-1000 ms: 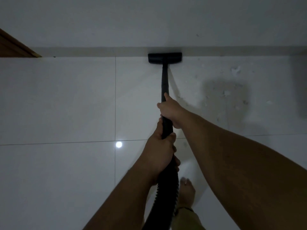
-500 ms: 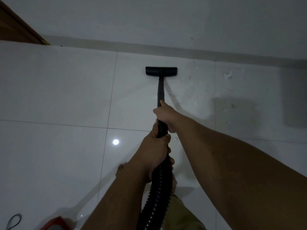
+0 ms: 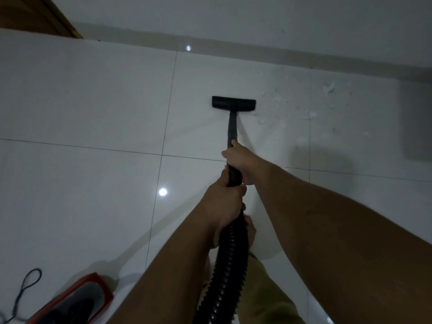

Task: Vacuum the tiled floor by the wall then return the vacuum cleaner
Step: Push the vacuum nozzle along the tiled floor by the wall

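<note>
A black vacuum wand (image 3: 232, 129) runs from my hands to a flat black floor nozzle (image 3: 233, 103) lying on the white tiled floor (image 3: 93, 101), well back from the wall's skirting (image 3: 257, 51). My right hand (image 3: 240, 160) grips the wand higher up. My left hand (image 3: 225, 204) grips it just below, where the ribbed black hose (image 3: 228, 265) begins. White dust specks (image 3: 311, 114) lie on the tiles right of the nozzle.
The red and black vacuum body (image 3: 77, 300) sits at the bottom left with a black cord (image 3: 25, 288) looped beside it. A wooden door frame (image 3: 46, 15) stands at the top left. A bare foot (image 3: 250, 230) shows behind the hose.
The nozzle has been pulled back from the skirting toward me. The view has shifted, bringing the vacuum body and cord into sight at the bottom left.
</note>
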